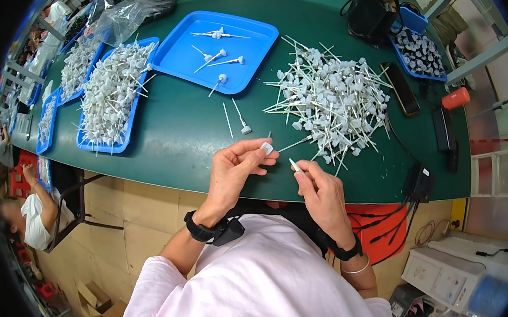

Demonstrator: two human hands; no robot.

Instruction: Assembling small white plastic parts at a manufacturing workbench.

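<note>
My left hand (235, 169) pinches a small white plastic part (267, 148) between thumb and fingers, near the table's front edge. Its thin stem is mostly hidden by the fingers. Just to the right, my right hand (322, 195) is closed around a slim white pointed tool (295, 164) whose tip points toward the left hand; its exact kind is unclear. Tip and part are a little apart. Beyond the right hand lies a big loose pile of white parts with thin stems (340, 102). A single stemmed part (244, 126) and a loose thin rod (227, 120) lie beyond the left hand.
A blue tray (176, 59) holds several stemmed parts. Heaped blue trays (121, 147) stand at the left. A phone (401, 88), a black container (370, 12) and an orange-red cylinder (455, 98) are at the right. Cables (386, 222) hang off the front edge. Another person (38, 213) sits far left.
</note>
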